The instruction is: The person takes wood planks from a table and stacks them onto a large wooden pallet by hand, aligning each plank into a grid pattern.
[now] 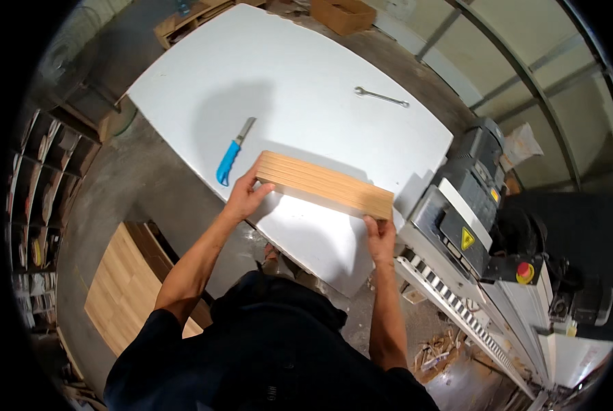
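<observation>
Between my two hands is a stack of light wooden strips, held level above the near part of the white table. My left hand is closed round the stack's left end, thumb on its near side. My right hand grips the right end from the near side; part of its fingers is hidden behind the wood. Left of the stack, a knife with a blue handle lies on the table. A metal combination wrench rests farther back toward the right edge.
At the right stands a machine with a grey motor, a toothed rail and a red stop button. Wooden boards lie low at the left, near shelves. A cardboard box sits beyond the table.
</observation>
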The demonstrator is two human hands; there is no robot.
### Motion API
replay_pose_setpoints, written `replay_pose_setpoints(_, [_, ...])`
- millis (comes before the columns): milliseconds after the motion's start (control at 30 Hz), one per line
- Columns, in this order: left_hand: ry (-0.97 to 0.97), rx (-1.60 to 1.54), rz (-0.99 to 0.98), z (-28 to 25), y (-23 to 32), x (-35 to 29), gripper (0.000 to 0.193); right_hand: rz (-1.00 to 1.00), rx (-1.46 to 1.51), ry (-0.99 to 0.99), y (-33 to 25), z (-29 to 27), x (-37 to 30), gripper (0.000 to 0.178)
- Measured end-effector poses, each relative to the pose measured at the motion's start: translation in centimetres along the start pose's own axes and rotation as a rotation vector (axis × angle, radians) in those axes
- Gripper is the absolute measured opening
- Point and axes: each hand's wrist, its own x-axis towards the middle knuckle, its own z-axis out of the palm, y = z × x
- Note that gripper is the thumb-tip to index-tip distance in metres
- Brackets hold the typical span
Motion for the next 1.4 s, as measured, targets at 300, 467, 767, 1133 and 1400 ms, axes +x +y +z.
replay_pose_setpoints(300, [-0.012,0.184,0.079,-1.4,-1.0,1.1,0.062,0.005,-0.13,0.027,-0.6,-1.0,1.1,0.025])
replay_pose_setpoints(467, [0.049,-0.002,0.256,-1.1,0.7,0.1,0.053,-0.057,-0.29,0.007,0.1,-2.8,1.4,0.02])
replay_pose_setpoints(767, [0.674,0.013,0.012,-0.1,2.6,-22.8,0.058,-0.072,-0.463,-0.415,-6.6,2.7,-4.5,0.015])
replay_pose_setpoints(1133, [1.197,-0.112,-0.756,9.4,1.6,-54.7,0.051,0.267,-0.445,-1.273,-1.7,13.9,-19.3,0.026])
replay_pose_setpoints(1400, [1.554,-0.133,-0.823,10.2,-5.9,-74.9,0.03,0.649,-0.543,-1.399,13.5,21.5,-37.7,0.025])
